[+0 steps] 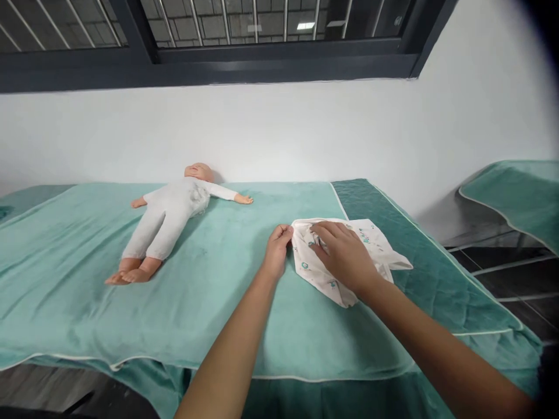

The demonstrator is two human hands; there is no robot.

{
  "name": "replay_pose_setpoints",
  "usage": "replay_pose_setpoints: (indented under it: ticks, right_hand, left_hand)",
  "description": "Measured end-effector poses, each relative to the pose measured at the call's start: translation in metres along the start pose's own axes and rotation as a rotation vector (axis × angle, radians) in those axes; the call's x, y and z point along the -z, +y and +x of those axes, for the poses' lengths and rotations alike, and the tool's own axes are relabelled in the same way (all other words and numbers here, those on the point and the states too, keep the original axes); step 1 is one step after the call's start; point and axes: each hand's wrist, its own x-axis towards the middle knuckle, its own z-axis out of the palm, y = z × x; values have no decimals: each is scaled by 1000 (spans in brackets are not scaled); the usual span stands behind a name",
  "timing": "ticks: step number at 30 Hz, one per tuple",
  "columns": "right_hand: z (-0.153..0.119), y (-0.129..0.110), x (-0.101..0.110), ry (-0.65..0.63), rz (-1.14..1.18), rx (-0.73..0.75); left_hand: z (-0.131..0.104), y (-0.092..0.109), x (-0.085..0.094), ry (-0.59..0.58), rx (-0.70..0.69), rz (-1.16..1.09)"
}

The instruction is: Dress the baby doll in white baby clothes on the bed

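A white cloth (340, 291) printed with small blue-green figures lies partly folded on the green bed cover (218, 314); its narrow end points right, and I cannot tell if it is a garment. My left hand (277, 250) is closed, pinching the cloth's upper left edge between thumb and fingers. Over the middle of the cloth rests my right hand (345, 253), palm down, fingers loosely bent and thumb apart. The cloth under that palm is hidden. To the left, a baby doll (168, 215) in a white suit lies on its back, arms spread, away from both hands.
Behind the bed stands a white wall (279, 134) below a dark window frame (279, 67) with bars outside. A darker quilted green layer (419, 273) shows at the bed's right end. Beyond a gap on the right is another green-covered surface (515, 201).
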Motion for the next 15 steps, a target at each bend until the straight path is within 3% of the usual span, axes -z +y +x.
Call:
replay_pose_setpoints:
  ticks: [3, 6, 9, 13, 15]
  right_hand:
    - [-3, 17, -32, 17, 115, -144]
    - [-2, 34, -35, 20, 342, -240]
    - [-1, 40, -13, 7, 646, -451]
    - [1, 54, 30, 180, 1114, -672]
    - [0, 73, 52, 295, 1068, -657]
  left_hand:
    - [0, 3, 0, 7, 44, -59]
    - [1, 4, 2, 26, 76, -127]
    - [6, 5, 6, 102, 72, -325]
    - [14, 8, 14, 191, 121, -566]
    - [17, 9, 17, 214, 156, -621]
